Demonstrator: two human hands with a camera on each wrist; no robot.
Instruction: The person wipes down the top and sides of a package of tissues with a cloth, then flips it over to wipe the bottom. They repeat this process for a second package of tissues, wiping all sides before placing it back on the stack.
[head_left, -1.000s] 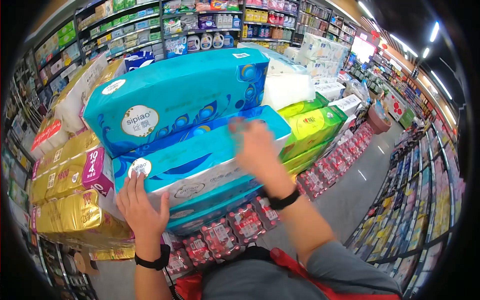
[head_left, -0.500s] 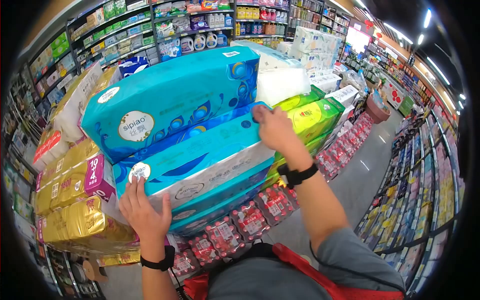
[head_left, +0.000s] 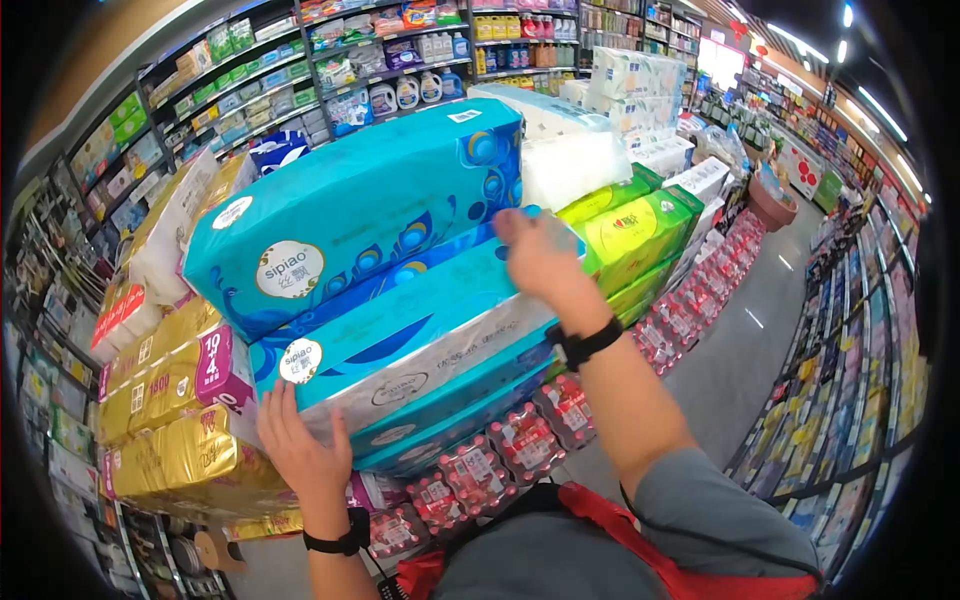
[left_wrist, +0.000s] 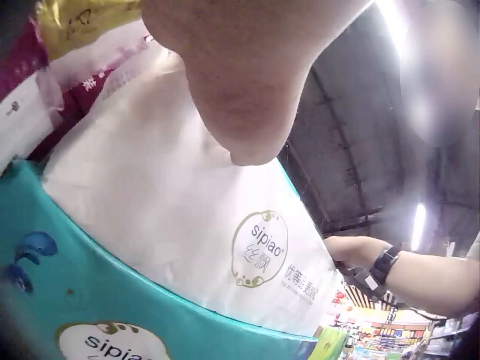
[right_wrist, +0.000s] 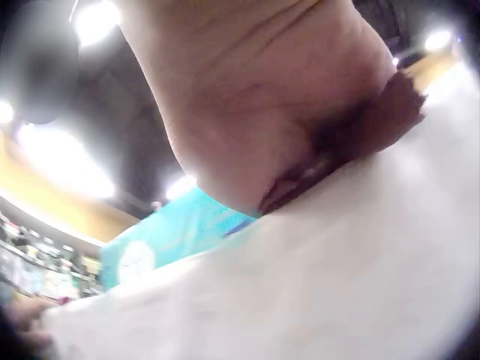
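Observation:
A long teal sipiao tissue pack (head_left: 430, 310) lies on top of similar packs, with a larger teal pack (head_left: 350, 215) standing along its far side. My left hand (head_left: 305, 450) rests with extended fingers on the near left corner, thumb against the white side. Over the right end of the top face is my right hand (head_left: 545, 260), slightly blurred. In the right wrist view a dark reddish-brown cloth (right_wrist: 382, 120) is bunched beneath that hand, against the white surface (right_wrist: 300, 277); the fingertips are hidden there. The left wrist view shows the white printed side (left_wrist: 172, 187) close up.
Gold tissue packs (head_left: 175, 400) are stacked at the left, green packs (head_left: 640, 230) at the right. Red-capped bottle packs (head_left: 525, 440) line the floor below. Stocked shelves (head_left: 390, 60) stand behind; an aisle (head_left: 745, 320) runs along the right.
My right hand went along the pack's top to its right end, then slightly back left. My left hand stays at the left corner. The head view has shifted a little.

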